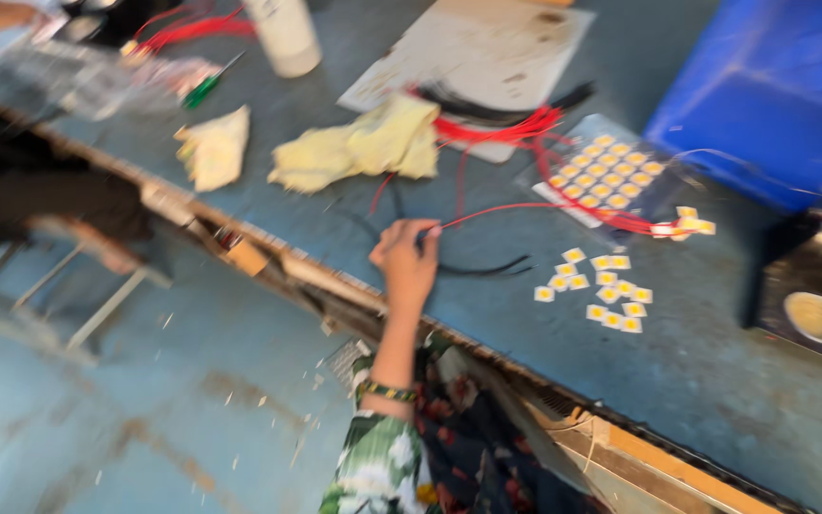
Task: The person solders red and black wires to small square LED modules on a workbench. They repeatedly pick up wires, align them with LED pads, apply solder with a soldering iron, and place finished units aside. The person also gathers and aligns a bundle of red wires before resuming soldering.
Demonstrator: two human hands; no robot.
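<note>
My left hand has its grip pinched on a red wire and a black one over the tabletop — a tug could drag the yellow chips nearby. Right hand is out of view.

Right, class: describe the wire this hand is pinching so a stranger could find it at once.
Start at the blue-grey table. Near its front edge a hand pinches a red wire that runs right toward small yellow square chips. Unlike the black wire beside it, it is bright red.
</note>
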